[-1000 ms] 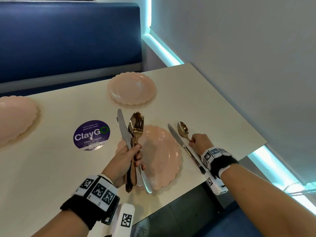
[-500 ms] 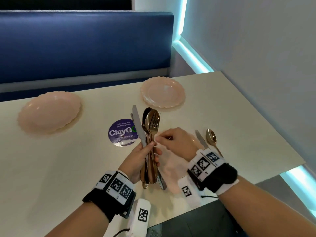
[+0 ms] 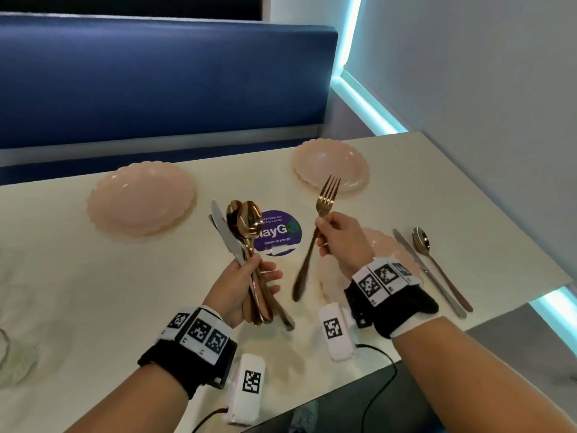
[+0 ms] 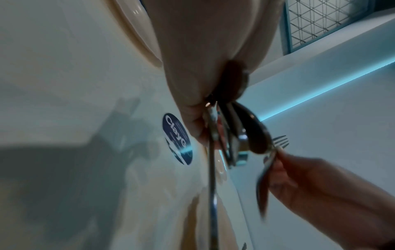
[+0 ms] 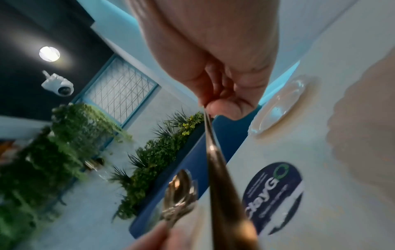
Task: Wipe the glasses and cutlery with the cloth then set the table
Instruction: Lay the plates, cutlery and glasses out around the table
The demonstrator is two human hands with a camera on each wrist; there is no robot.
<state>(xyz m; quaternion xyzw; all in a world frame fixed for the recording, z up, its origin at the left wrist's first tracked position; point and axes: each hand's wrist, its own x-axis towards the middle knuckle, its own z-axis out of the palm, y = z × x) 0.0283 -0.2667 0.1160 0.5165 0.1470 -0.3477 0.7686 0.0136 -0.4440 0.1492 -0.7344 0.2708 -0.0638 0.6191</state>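
My left hand (image 3: 246,287) grips a bundle of cutlery (image 3: 243,232) upright above the table: silver knives and gold spoons, also seen in the left wrist view (image 4: 235,135). My right hand (image 3: 338,237) pinches a single gold fork (image 3: 321,214), tines up, its handle (image 5: 226,194) hanging down over the near pink plate (image 3: 387,245). To the right of that plate a silver knife (image 3: 424,270) and a gold spoon (image 3: 437,264) lie on the table. Two more pink plates sit at the far side, one left (image 3: 140,198) and one right (image 3: 331,165).
A round purple ClayGO sticker (image 3: 281,232) marks the white table's middle (image 3: 93,292). A blue bench back (image 3: 156,82) runs behind the table and a wall closes the right side. Something pale and blurred (image 3: 15,360) lies at the table's left edge.
My right hand left the spoon beside the near plate, came to the bundle, and has drawn one fork out of it to the right. My view shifted left.
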